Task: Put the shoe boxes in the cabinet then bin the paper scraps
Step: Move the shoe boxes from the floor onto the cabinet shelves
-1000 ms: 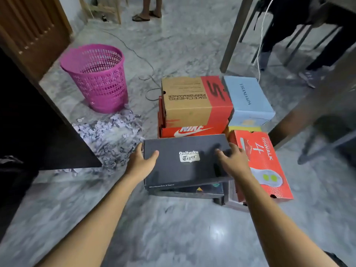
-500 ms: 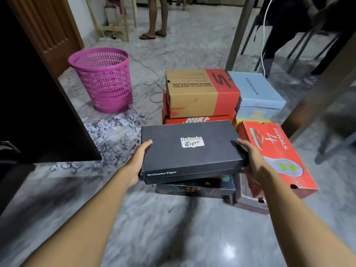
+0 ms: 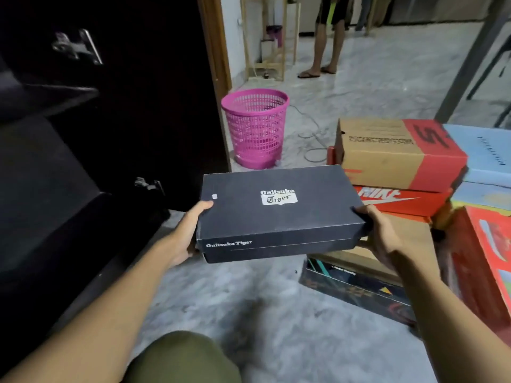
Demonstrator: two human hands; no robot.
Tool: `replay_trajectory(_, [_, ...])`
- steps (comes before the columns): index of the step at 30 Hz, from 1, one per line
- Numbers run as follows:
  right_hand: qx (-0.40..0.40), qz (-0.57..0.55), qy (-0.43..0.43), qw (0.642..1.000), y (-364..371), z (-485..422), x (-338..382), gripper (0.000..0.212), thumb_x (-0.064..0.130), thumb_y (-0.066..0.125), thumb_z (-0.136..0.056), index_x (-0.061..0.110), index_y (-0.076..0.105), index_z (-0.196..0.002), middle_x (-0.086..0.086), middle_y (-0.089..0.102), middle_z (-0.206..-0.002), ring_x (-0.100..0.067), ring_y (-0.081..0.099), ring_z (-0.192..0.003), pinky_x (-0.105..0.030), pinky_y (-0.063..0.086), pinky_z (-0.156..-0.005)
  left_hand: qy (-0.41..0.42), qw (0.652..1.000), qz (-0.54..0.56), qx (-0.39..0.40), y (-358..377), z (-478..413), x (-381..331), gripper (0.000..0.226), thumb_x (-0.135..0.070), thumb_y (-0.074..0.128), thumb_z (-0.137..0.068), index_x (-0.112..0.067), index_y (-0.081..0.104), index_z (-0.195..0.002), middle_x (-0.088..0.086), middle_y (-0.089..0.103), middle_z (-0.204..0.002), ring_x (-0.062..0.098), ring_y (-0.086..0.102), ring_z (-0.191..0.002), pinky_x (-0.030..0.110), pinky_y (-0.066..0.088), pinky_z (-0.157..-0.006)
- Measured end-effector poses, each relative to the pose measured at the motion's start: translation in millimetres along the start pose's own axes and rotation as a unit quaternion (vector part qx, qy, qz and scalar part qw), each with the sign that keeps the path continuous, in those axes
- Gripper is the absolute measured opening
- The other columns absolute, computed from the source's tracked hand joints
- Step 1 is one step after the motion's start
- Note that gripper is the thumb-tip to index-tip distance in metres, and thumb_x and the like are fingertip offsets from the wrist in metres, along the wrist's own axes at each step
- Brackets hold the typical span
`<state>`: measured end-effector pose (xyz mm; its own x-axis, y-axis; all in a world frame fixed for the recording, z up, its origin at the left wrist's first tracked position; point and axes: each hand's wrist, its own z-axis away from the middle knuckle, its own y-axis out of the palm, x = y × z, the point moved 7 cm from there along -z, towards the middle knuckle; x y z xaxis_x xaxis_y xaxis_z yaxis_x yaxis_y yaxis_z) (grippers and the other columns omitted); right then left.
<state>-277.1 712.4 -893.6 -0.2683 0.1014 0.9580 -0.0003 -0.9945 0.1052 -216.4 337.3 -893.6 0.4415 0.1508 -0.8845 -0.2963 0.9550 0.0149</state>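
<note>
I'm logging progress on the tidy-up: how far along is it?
Done: nothing visible; the cabinet interior is too dark to tell. In hand: the black Onitsuka Tiger box, gripped by the left hand and right hand. Left: Skechers box, Nike box, blue box, red box, a dark box, then paper scraps, barely in view, into the pink bin.

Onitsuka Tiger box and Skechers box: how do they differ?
The Onitsuka Tiger box is black; the Skechers box is brown with a red end. The left hand and right hand hold the Onitsuka Tiger box in the air; the Skechers box rests on the Nike box. Both are closed.
</note>
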Motion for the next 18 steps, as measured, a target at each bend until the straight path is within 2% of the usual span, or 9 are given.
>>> replay_trajectory(2, [0.029,0.007,0.011,1.0,36,-7,-8,0.034,0.041,0.053,-0.066,0.022,0.062,-0.092,-0.005,0.063,-0.09,-0.019,0.054,-0.079,-0.037,0.045,-0.071,0.007,0.999,0.017,-0.028,-35,6,6,0.037,-0.052,0.059,-0.083,-0.019,0.072,-0.094,-0.002,0.076,-0.077,0.019,0.069,-0.07,0.033,0.047,-0.072])
replay_trajectory(4, [0.065,0.018,0.025,0.997,74,-13,-17,0.037,0.041,0.054,-0.066,0.022,0.065,-0.096,-0.004,0.065,-0.094,-0.02,0.055,-0.082,-0.037,0.045,-0.072,0.007,0.998,0.032,-0.061,-70,12,11,0.032,-0.049,0.054,-0.088,-0.02,0.068,-0.083,-0.004,0.072,-0.063,0.015,0.067,-0.055,0.029,0.045,-0.061])
replay_trajectory(6, [0.105,0.041,0.039,0.993,110,-18,-24,0.042,0.042,0.052,-0.067,0.024,0.066,-0.101,-0.002,0.065,-0.098,-0.02,0.056,-0.085,-0.036,0.045,-0.07,-0.006,0.994,0.053,-0.095,-103,18,18,0.034,-0.052,0.055,-0.085,-0.02,0.065,-0.082,-0.004,0.069,-0.062,0.019,0.065,-0.06,0.029,0.046,-0.062])
replay_trajectory(9, [0.143,0.09,0.043,0.985,164,-25,-24,0.05,0.042,0.052,-0.065,0.025,0.065,-0.111,-0.002,0.064,-0.098,-0.019,0.057,-0.086,-0.034,0.047,-0.067,-0.003,0.988,0.096,-0.125,-144,23,27,0.041,-0.057,0.057,-0.076,-0.019,0.068,-0.089,0.001,0.07,-0.073,0.024,0.065,-0.069,0.036,0.049,-0.073])
replay_trajectory(12, [0.166,0.113,0.025,0.979,219,-28,-17,0.034,0.041,0.053,-0.065,0.025,0.063,-0.094,-0.002,0.061,-0.088,-0.018,0.057,-0.078,-0.033,0.046,-0.066,0.01,0.981,0.127,-0.146,-175,29,29,0.04,-0.053,0.051,-0.085,-0.019,0.071,-0.08,0.003,0.071,-0.071,0.025,0.066,-0.068,0.039,0.052,-0.074])
replay_trajectory(13, [0.171,0.116,0.017,0.978,237,-30,-13,0.03,0.039,0.055,-0.068,0.024,0.06,-0.093,-0.002,0.06,-0.086,-0.018,0.056,-0.076,-0.032,0.045,-0.065,0.01,0.98,0.133,-0.151,-184,32,29,0.04,-0.053,0.048,-0.086,-0.02,0.071,-0.083,0.004,0.072,-0.075,0.026,0.067,-0.073,0.043,0.052,-0.079])
replay_trajectory(15, [0.192,0.121,0.004,0.974,273,-38,-10,0.023,0.033,0.058,-0.084,0.023,0.054,-0.104,-0.001,0.06,-0.089,-0.017,0.056,-0.076,-0.031,0.043,-0.064,0.014,0.974,0.153,-0.166,-205,38,31,0.04,-0.051,0.045,-0.088,-0.02,0.07,-0.089,0.004,0.073,-0.082,0.027,0.067,-0.081,0.046,0.05,-0.085])
replay_trajectory(18, [0.204,0.115,-0.004,0.972,316,-53,-15,0.022,0.025,0.054,-0.096,0.021,0.047,-0.116,-0.001,0.058,-0.095,-0.015,0.056,-0.076,-0.03,0.041,-0.063,0.033,0.961,0.188,-0.202,-240,41,36,0.04,-0.048,0.045,-0.089,-0.018,0.07,-0.097,0.005,0.074,-0.084,0.026,0.068,-0.082,0.045,0.052,-0.081])
